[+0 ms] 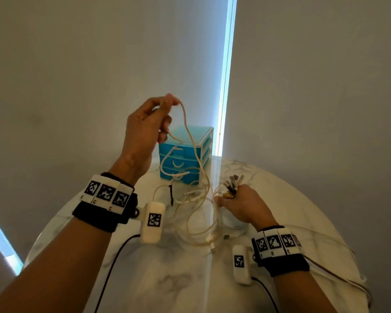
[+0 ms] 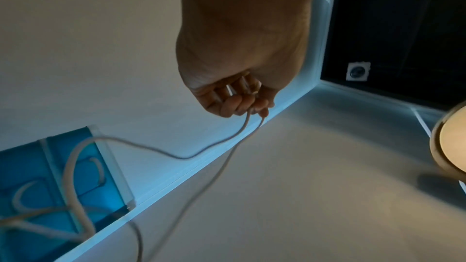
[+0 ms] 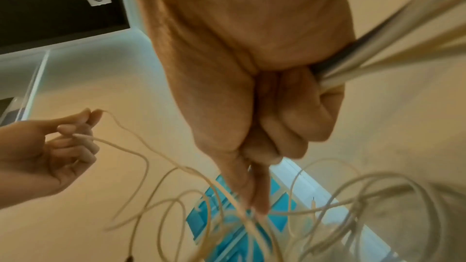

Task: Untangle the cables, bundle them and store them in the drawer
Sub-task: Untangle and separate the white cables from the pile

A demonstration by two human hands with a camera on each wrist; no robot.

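My left hand (image 1: 154, 123) is raised above the table and pinches one thin white cable (image 1: 186, 125) between thumb and fingertips; the wrist view shows that cable (image 2: 216, 144) trailing down from the curled fingers (image 2: 239, 105). A tangle of white cables (image 1: 196, 213) hangs and lies in loops on the round marble table (image 1: 167, 279). My right hand (image 1: 242, 204) sits low by the tangle, gripping a bunch of cable ends with their plugs (image 1: 233, 184) sticking up; the wrist view shows the bunch (image 3: 378, 55) running through the fist. A blue drawer unit (image 1: 185, 154) stands behind, its drawers closed.
A black cable tie (image 1: 171, 193) lies on the table in front of the drawer unit. The table's curved edge runs close on both sides. A pale wall stands behind, with a bright strip of light (image 1: 226, 75) beside the drawer unit.
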